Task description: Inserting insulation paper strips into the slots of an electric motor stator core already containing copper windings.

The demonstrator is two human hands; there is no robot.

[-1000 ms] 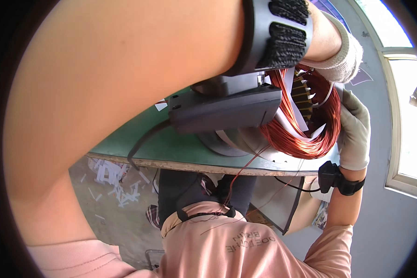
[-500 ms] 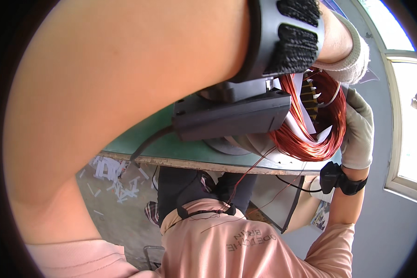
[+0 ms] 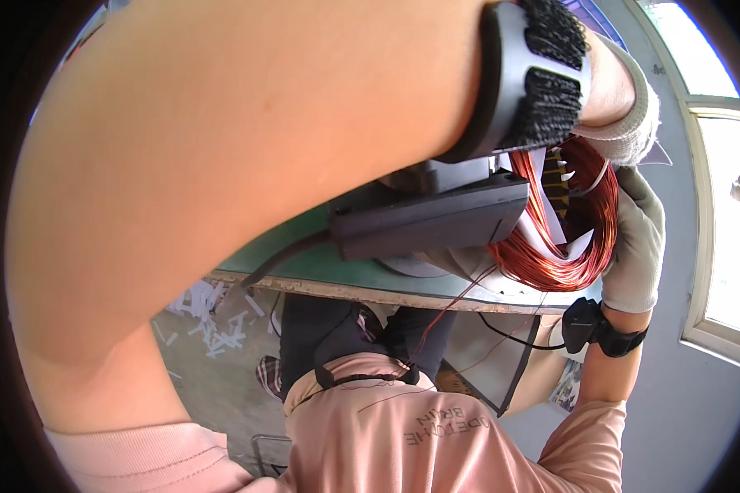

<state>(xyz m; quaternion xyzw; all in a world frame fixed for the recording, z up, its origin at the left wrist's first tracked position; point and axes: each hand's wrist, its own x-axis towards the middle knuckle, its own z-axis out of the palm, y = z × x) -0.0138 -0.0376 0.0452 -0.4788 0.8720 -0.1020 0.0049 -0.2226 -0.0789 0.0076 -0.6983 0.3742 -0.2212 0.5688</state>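
A motor stator with thick copper windings (image 3: 555,271) lies on its side at the right end of the green table, white insulation paper and white slot pieces showing inside its opening. My left arm reaches across the top of the view. Of my left hand (image 3: 629,135), only the knitted glove cuff shows, above the windings; its fingers are hidden. My right hand (image 3: 637,246), in a pale work glove, is closed around the outer right side of the windings, its fingertips out of sight behind them. Thin red lead wires (image 3: 444,316) trail from the stator toward my shirt.
A dark grey box (image 3: 427,220) with a cable is strapped at my left forearm, partly covering the stator. The green table (image 3: 292,255) has a worn front edge. White paper strips (image 3: 214,320) litter the floor. A grey wall (image 3: 674,394) and window stand at the right.
My left forearm with its strapped box has shifted slightly right and down in the view. The windings appear slightly lower. My right hand stays against them.
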